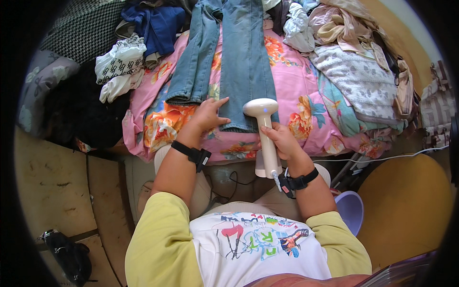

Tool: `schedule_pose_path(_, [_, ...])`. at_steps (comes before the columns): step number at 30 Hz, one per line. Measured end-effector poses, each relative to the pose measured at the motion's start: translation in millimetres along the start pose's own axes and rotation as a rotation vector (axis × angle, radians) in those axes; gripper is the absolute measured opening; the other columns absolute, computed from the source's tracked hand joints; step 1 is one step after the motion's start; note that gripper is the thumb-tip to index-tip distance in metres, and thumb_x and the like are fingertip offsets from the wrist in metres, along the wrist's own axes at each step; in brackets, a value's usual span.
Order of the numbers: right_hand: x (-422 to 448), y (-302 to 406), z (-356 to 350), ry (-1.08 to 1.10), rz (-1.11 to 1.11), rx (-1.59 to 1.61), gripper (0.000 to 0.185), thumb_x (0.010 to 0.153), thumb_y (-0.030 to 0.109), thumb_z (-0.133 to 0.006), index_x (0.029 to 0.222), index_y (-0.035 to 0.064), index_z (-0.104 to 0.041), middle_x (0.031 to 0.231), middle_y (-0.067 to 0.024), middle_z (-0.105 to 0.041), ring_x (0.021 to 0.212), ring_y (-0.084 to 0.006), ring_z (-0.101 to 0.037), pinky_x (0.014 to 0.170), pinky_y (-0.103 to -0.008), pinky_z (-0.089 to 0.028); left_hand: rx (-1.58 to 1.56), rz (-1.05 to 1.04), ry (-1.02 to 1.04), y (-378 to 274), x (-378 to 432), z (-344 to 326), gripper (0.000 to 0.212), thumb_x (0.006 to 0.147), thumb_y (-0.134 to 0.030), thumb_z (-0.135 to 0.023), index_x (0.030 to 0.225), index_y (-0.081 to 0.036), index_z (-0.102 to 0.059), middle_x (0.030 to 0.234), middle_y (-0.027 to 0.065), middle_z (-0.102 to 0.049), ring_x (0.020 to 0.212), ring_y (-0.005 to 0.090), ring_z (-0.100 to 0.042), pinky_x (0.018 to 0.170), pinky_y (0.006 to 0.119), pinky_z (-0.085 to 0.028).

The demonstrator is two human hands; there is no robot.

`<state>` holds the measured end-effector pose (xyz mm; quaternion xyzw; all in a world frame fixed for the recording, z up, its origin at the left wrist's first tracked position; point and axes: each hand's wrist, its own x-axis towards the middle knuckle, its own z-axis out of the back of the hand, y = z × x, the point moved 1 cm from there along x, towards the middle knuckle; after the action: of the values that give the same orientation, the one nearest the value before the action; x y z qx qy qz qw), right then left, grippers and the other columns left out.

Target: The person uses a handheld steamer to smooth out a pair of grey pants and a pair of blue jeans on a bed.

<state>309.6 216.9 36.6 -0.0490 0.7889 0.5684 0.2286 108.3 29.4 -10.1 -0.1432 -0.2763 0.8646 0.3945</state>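
Observation:
My right hand (281,140) is closed around the handle of a white handheld garment steamer (268,147). The steamer's wide head lies over the lower right leg of a pair of blue jeans (244,68), and a small blue light shows on it. My left hand (212,113) rests with fingers spread at the inner edge of that same leg, near the hem, holding nothing. The jeans lie lengthwise away from me on a pink floral cloth (292,89), the left leg slightly bent and its hem farther from me. A black strap with a small device is on each wrist.
Crumpled clothes lie around: a blue garment (154,28), a white patterned cloth (123,59), beige garments (340,28) and a grey-white blanket (358,82). A white cord (387,160) runs right. Below are a purple basin (349,211), a yellow round surface (405,208) and a dark cable (235,186).

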Motion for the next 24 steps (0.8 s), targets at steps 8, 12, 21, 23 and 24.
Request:
schedule_pose_path(8, [-17,-10,-4,-0.005,-0.023,-0.105,0.026,0.092,0.024,-0.063,0.101,0.0009,-0.056,0.081,-0.0054,-0.060,0.065,-0.0149,-0.062,0.059,-0.0294,-0.053,0.137,-0.024,-0.035,-5,-8,0,0.094,0.064,-0.044,-0.084,0.145,-0.024,-0.041,0.116,0.0164,-0.054,0.115,0.0353,-0.051,0.097,0.042,-0.043])
schedule_pose_path(12, [-31,-15,-3,0.024,-0.025,-0.122,0.024,0.092,0.023,-0.063,0.101,0.0021,-0.056,0.080,-0.0048,-0.060,0.065,-0.0145,-0.061,0.059,-0.0290,-0.052,0.131,0.011,0.006,-12,-10,4,0.095,0.063,-0.044,-0.084,0.145,-0.025,-0.040,0.122,0.0165,-0.053,0.120,0.0361,-0.048,0.101,0.042,-0.042])
schedule_pose_path(21, [-21,-6,-29,0.016,0.040,-0.123,0.024,0.091,0.022,-0.063,0.102,0.0016,-0.056,0.080,-0.0053,-0.060,0.066,-0.0148,-0.062,0.059,-0.0287,-0.052,-0.299,-0.061,-0.047,27,6,-1,0.059,0.082,-0.023,-0.072,0.136,-0.012,-0.052,0.095,0.0143,-0.064,0.089,0.0273,-0.062,0.080,0.038,-0.051])
schedule_pose_path(23, [-11,0,-42,0.025,0.012,-0.149,0.026,0.092,0.024,-0.062,0.103,0.0012,-0.055,0.079,-0.0056,-0.060,0.063,-0.0151,-0.062,0.057,-0.0290,-0.052,-0.662,0.031,-0.034,36,6,-4,0.046,0.086,-0.009,-0.063,0.131,-0.007,-0.056,0.075,0.0109,-0.063,0.065,0.0232,-0.059,0.063,0.035,-0.050])
schedule_pose_path(24, [-5,-1,-46,0.028,0.010,-0.149,0.026,0.092,0.024,-0.062,0.103,0.0012,-0.055,0.079,-0.0056,-0.060,0.063,-0.0151,-0.062,0.057,-0.0290,-0.052,-0.656,0.051,-0.043,38,7,-4,0.045,0.085,-0.003,-0.058,0.129,-0.006,-0.057,0.077,0.0105,-0.063,0.062,0.0217,-0.057,0.060,0.033,-0.050])
